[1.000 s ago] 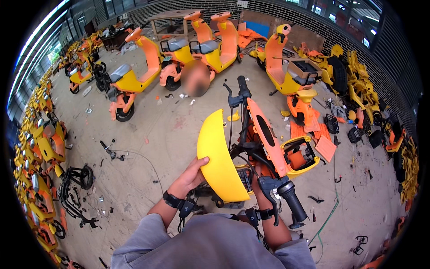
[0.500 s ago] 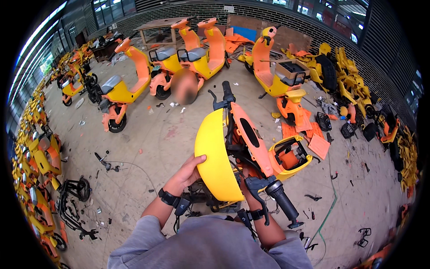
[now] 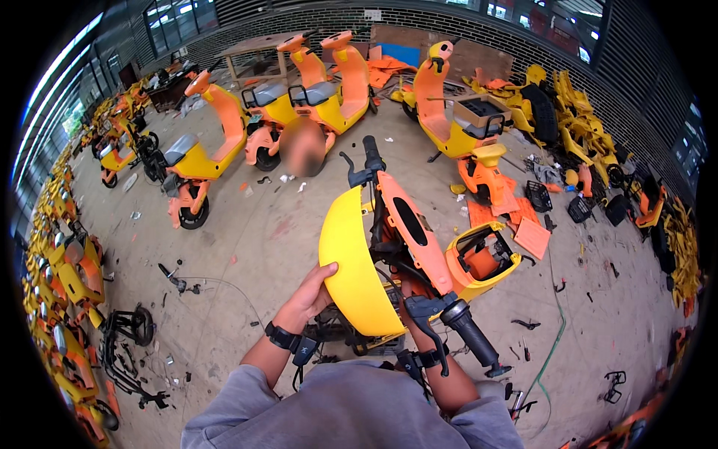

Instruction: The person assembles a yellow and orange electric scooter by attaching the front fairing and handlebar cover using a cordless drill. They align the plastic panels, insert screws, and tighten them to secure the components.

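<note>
A curved yellow scooter front panel [image 3: 353,266] stands against the handlebar assembly of a partly stripped scooter. My left hand [image 3: 310,293] is closed on its outer left edge, thumb over the yellow face and fingers behind it. From the near side my right hand [image 3: 411,295] reaches in between the panel and the handlebar; its fingers are hidden there. The orange handlebar cover [image 3: 413,228] has a dark oval window. Beyond it sits a yellow and orange seat-base shell [image 3: 482,258], open at the top. A black handlebar grip [image 3: 471,329] with its brake lever lies beside my right forearm.
Several yellow and orange scooters [image 3: 213,146] stand ahead. Another scooter [image 3: 449,112] carries a cardboard box [image 3: 481,111]. Yellow panels are heaped at right [image 3: 576,120] and along the left. A bare black frame [image 3: 123,352], a green hose [image 3: 553,355] and loose parts litter the floor.
The panel has shifted slightly left with my left hand, its far end a little farther from the handlebar. The whole view has moved slightly. My right hand stays behind the panel.
</note>
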A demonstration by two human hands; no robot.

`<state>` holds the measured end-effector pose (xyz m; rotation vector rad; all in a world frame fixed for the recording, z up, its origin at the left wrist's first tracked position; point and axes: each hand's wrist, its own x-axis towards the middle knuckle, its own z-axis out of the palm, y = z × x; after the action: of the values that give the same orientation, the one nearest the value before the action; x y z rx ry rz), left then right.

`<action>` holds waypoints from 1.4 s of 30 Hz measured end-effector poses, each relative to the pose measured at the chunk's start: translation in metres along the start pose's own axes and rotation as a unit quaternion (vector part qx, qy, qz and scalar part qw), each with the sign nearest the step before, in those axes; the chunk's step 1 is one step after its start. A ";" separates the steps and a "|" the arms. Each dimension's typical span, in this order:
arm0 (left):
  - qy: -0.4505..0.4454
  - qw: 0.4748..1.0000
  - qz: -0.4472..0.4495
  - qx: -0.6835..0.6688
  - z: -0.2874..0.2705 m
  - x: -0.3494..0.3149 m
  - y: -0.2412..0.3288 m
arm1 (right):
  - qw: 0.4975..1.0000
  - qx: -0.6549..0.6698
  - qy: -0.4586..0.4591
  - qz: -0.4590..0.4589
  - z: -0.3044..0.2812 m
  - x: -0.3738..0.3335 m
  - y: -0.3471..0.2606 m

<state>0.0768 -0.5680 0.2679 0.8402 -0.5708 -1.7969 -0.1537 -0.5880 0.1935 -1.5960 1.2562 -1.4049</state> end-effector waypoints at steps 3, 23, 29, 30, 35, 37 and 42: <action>0.002 0.999 0.007 0.035 0.004 0.005 0.002 | 0.999 -0.007 0.007 -0.039 0.002 -0.001 0.024; -0.014 0.999 -0.021 0.037 0.007 0.031 0.009 | 0.993 0.104 -0.020 0.056 -0.017 -0.001 -0.032; 0.011 0.999 -0.016 -0.033 0.011 0.030 0.014 | 0.982 0.116 -0.003 0.147 -0.029 -0.006 -0.038; 0.012 0.999 -0.007 -0.044 0.013 0.031 0.013 | 0.988 0.014 -0.050 0.146 -0.034 -0.011 -0.019; 0.017 0.999 0.005 -0.035 0.011 0.032 0.015 | 0.992 0.052 -0.046 0.109 -0.040 -0.012 -0.010; 0.005 1.000 -0.001 -0.021 0.001 0.035 0.015 | 0.990 0.079 -0.044 0.106 -0.041 -0.014 -0.014; 0.018 0.999 -0.025 0.022 -0.002 0.031 0.016 | 0.985 0.131 -0.041 0.104 -0.046 -0.019 -0.025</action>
<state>0.0804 -0.6029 0.2693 0.9220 -0.5711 -1.8169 -0.1917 -0.5566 0.2197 -1.2926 1.1033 -1.3000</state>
